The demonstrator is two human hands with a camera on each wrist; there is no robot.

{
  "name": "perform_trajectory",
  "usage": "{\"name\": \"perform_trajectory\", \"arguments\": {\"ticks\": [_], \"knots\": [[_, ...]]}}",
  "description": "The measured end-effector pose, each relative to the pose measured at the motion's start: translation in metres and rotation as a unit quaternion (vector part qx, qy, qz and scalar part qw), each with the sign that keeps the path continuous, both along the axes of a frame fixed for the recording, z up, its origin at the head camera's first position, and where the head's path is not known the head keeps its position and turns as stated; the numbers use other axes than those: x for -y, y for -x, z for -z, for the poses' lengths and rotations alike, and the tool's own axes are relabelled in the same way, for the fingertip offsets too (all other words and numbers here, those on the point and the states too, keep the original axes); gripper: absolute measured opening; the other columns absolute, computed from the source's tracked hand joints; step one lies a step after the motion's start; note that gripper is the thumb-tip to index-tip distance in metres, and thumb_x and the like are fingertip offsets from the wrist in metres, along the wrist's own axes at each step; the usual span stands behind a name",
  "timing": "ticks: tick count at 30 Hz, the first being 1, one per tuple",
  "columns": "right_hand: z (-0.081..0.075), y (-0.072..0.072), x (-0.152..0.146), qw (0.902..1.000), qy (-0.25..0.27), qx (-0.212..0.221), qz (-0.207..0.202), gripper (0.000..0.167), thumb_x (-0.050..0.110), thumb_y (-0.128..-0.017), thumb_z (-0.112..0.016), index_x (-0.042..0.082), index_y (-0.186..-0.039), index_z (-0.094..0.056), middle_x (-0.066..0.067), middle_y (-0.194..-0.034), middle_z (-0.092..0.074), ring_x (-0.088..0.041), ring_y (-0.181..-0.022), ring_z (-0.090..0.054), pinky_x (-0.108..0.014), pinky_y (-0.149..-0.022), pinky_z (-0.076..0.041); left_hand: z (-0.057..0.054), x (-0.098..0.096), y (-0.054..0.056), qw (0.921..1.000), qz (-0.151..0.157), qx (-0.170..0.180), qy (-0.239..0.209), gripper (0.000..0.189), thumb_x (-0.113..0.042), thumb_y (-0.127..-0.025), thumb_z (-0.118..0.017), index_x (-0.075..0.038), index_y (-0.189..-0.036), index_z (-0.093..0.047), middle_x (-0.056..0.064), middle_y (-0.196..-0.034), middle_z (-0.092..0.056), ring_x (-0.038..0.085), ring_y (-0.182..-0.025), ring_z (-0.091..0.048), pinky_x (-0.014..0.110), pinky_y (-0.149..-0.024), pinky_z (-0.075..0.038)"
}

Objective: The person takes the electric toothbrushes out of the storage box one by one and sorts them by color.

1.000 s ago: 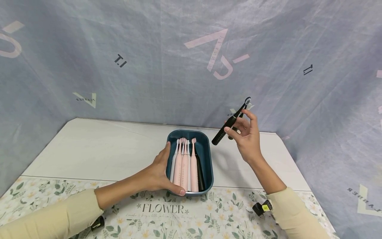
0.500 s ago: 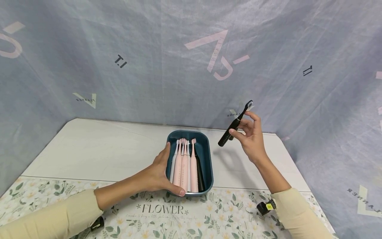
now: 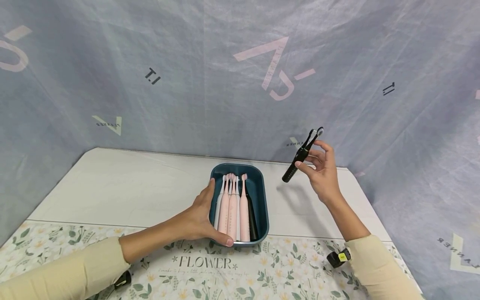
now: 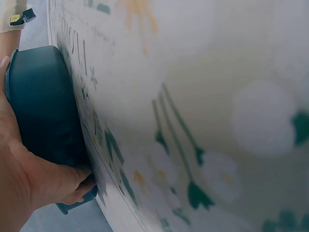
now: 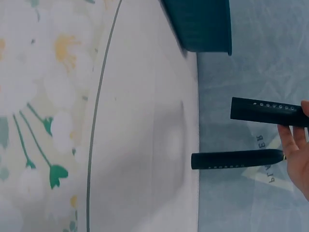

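A dark teal storage box [image 3: 265, 200] stands on the table, and my left hand [image 3: 196, 216] grips it at the left side, thumb along its near rim. Inside lie a black electric toothbrush [image 3: 252, 218], several pink toothbrushes [image 3: 244, 216] and white toothbrushes [image 3: 218, 210], bristle heads toward the back. Up to the right of the box, my right hand [image 3: 323, 179] holds two black electric toothbrushes [image 3: 291, 168], tilted with their heads up. The right wrist view shows their handles apart, an upper handle [image 5: 265, 111] and a lower handle [image 5: 236, 159].
The tabletop has a white back part [image 3: 131, 183] and a floral cloth [image 3: 285, 266] printed FLOWER in front. A grey-blue fabric curtain [image 3: 180, 104] stands behind the table and at both sides.
My right hand has moved right, farther from the box, with the two black toothbrushes turning more upright. My left hand and the box have stayed in place.
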State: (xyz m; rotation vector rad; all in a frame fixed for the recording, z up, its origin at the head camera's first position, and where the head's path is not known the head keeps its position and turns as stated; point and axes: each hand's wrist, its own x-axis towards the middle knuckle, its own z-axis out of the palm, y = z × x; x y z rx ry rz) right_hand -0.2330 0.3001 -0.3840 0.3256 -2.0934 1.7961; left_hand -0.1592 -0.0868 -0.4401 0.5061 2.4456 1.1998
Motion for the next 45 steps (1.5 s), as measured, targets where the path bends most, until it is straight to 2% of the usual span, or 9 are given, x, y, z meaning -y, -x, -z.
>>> {"name": "perform_trajectory", "arguments": {"ticks": [11,19,29,41,45], "knots": [[0.003,0.008,-0.019,0.9984,-0.026,-0.019,0.046,0.081,-0.02,-0.097,-0.075,0.018,-0.161,-0.045,0.008,-0.127,-0.07,-0.004,-0.106,-0.075,-0.016,-0.089,-0.061,0.001,0.0,-0.001,1.0,-0.002,-0.004,0.001,0.182,-0.065,-0.062,-0.109,-0.027,-0.179,0.025,0.019,-0.19,0.012,0.048,-0.177,-0.001,0.076,-0.132,-0.03],[0.002,0.008,-0.033,0.9945,-0.071,0.0,0.077,0.08,-0.011,-0.102,-0.075,0.024,-0.166,-0.042,0.009,-0.13,-0.064,0.0,-0.108,-0.072,-0.014,-0.088,-0.059,0.0,0.0,-0.001,1.0,-0.001,-0.003,-0.002,0.182,-0.065,-0.062,-0.109,-0.027,-0.179,0.025,0.02,-0.19,0.012,0.048,-0.177,-0.001,0.077,-0.132,-0.03],[0.009,0.017,-0.042,0.9963,-0.021,0.012,0.083,0.078,-0.018,-0.101,-0.071,0.022,-0.162,-0.044,0.003,-0.128,-0.063,-0.008,-0.113,-0.071,-0.015,-0.09,-0.061,0.001,0.0,0.0,1.0,-0.002,-0.007,-0.002,0.182,-0.065,-0.062,-0.109,-0.025,-0.18,0.024,0.02,-0.19,0.011,0.048,-0.177,-0.002,0.077,-0.132,-0.031],[0.027,0.036,-0.05,0.995,-0.046,0.019,0.087,0.077,-0.017,-0.102,-0.069,0.017,-0.165,-0.042,0.002,-0.13,-0.06,-0.007,-0.114,-0.069,-0.013,-0.091,-0.06,0.002,0.0,0.0,1.0,0.001,-0.004,-0.007,0.181,-0.065,-0.063,-0.109,-0.024,-0.18,0.024,0.022,-0.189,0.012,0.05,-0.177,0.001,0.079,-0.131,-0.03],[0.03,0.039,-0.05,0.9939,-0.054,0.028,0.092,0.079,-0.016,-0.102,-0.07,0.018,-0.167,-0.04,0.004,-0.13,-0.059,-0.005,-0.114,-0.068,-0.012,-0.091,-0.059,0.002,0.0,0.0,0.9999,0.002,-0.015,-0.003,0.181,-0.065,-0.063,-0.108,-0.021,-0.18,0.022,0.023,-0.189,0.011,0.05,-0.177,-0.001,0.078,-0.131,-0.031]]}}
